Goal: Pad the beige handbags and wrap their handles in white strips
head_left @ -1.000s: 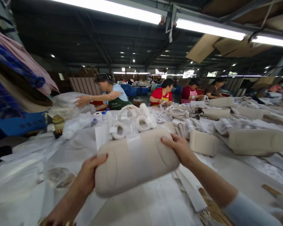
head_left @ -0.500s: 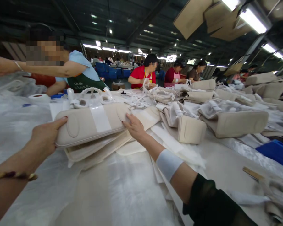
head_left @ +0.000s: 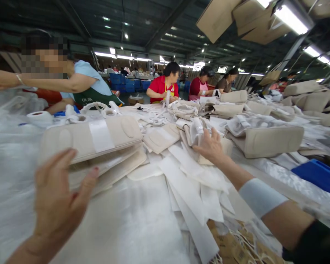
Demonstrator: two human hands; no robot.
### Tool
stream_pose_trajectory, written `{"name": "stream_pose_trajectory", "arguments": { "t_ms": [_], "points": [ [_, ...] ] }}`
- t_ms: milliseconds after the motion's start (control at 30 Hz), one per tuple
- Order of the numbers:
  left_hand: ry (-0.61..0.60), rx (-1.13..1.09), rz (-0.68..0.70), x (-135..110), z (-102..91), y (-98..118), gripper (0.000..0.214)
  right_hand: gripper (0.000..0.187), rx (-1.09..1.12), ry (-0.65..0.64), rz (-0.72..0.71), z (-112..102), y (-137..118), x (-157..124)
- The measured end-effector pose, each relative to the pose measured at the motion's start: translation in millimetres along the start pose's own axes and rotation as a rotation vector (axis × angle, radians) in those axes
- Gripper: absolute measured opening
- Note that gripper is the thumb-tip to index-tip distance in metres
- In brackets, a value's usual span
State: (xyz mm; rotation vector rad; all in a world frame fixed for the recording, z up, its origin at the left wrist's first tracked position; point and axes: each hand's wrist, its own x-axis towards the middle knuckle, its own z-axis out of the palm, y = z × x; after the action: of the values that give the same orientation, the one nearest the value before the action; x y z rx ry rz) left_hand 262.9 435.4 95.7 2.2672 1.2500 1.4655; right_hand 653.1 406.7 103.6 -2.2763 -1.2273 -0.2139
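Note:
My left hand (head_left: 61, 198) hangs in front of the stacked beige bags, its fingers apart and nothing in it. The top bag (head_left: 121, 132) of that stack lies on its side with a white band (head_left: 101, 135) around its middle. My right hand (head_left: 212, 147) is over another beige handbag (head_left: 227, 146), whose handle is wrapped in white. Its fingers are spread against or just in front of that bag; firm contact cannot be made out. Between the two lies a flat beige bag piece (head_left: 163, 137).
White padding strips (head_left: 181, 190) litter the table middle. Right of them are another wrapped handbag (head_left: 275, 142) and a blue tray (head_left: 317, 176). A white roll (head_left: 40, 118) stands at the left, near a co-worker in a green apron (head_left: 95, 96). Brown paper tags with strings (head_left: 236, 245) lie at the front.
Both hands have let go of the top bag on the left. My right hand has moved right to another handbag; my left has drawn back toward me and opened.

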Motion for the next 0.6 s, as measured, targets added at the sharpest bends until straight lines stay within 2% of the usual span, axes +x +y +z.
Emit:
{"name": "stream_pose_trajectory", "arguments": {
  "t_ms": [33, 67, 167, 267, 367, 500, 600],
  "points": [
    [0.019, 0.106, 0.129, -11.4, 11.9, 19.1, 0.052, 0.080, -0.038, -0.031, 0.012, 4.1, -4.6, 5.4],
    [-0.017, 0.137, 0.237, -22.2, 23.8, 34.1, 0.051, 0.078, -0.073, -0.058, 0.032, 7.8, -8.7, 9.5],
    [-0.114, 0.139, 0.393, -51.8, 53.3, 53.7, 0.046, 0.065, -0.158, -0.116, 0.099, 12.6, -12.0, 16.1],
    [-0.177, 0.117, 0.420, -74.4, 70.2, 49.3, 0.040, 0.052, -0.217, -0.138, 0.118, 7.5, -1.4, 17.1],
    [-0.195, 0.102, 0.410, -87.2, 81.4, 44.3, 0.032, 0.047, -0.261, -0.135, 0.095, 0.2, 11.8, 14.8],
    [-0.214, 0.052, 0.413, -94.6, 94.3, 51.6, 0.024, 0.045, -0.314, -0.123, 0.067, -2.4, 18.8, 8.2],
    [-0.276, 0.026, 0.434, -99.5, 100.1, 59.6, 0.022, 0.041, -0.348, -0.109, 0.053, 1.7, 16.7, 0.6]
  ]
}}
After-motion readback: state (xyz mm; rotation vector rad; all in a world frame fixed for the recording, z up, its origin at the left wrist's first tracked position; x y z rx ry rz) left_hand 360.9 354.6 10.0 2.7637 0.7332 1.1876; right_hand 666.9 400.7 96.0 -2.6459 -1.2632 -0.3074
